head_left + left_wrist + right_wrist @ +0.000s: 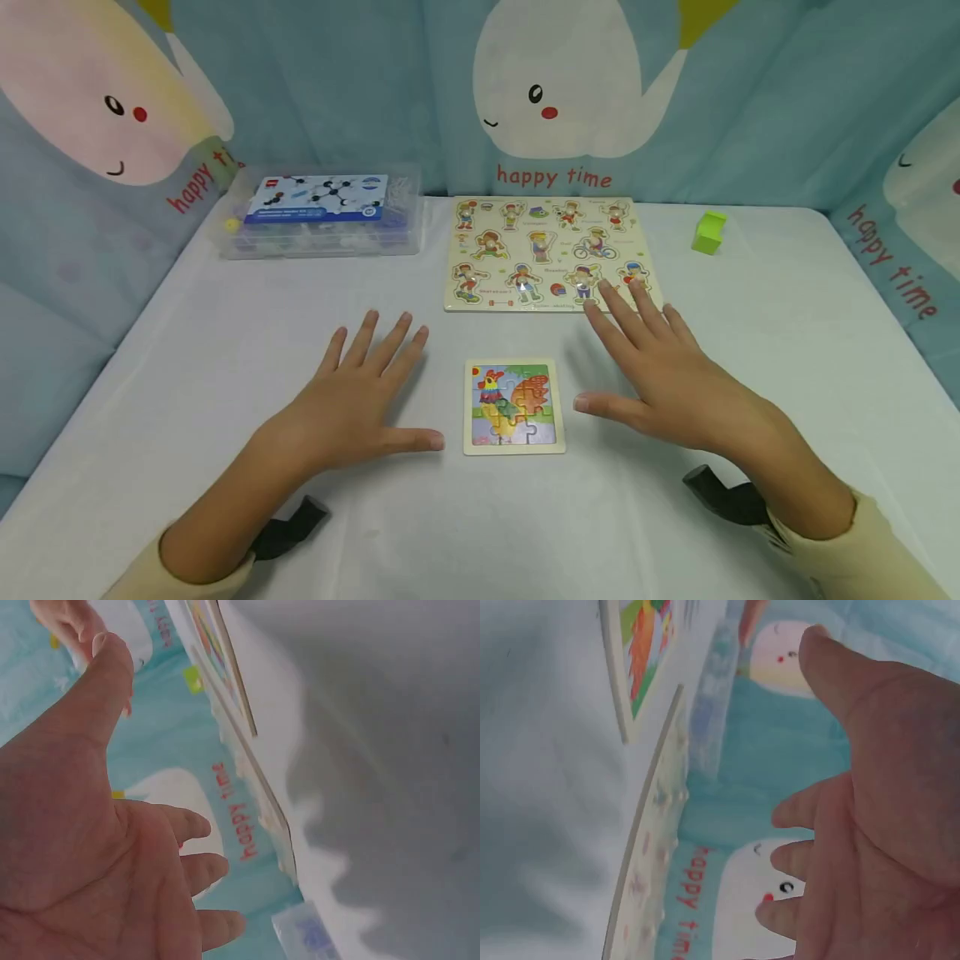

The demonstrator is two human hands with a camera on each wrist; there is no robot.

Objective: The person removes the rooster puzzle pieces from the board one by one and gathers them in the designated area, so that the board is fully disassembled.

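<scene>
A small square jigsaw puzzle with a rooster picture lies in its pale frame on the table, between both hands. To its left, my left hand is held palm down with fingers spread, holding nothing. My right hand is on the other side, fingers likewise spread, nothing in it. Its fingertips overlap the lower right corner of a larger peg puzzle board with cartoon sport figures in the head view. In both wrist views the palms look bare and appear raised above the tabletop.
A clear plastic case with a molecule-picture card stands at the back left of the white table. A bright green block sits at the back right. Blue curtains with whale prints hang behind and at the sides.
</scene>
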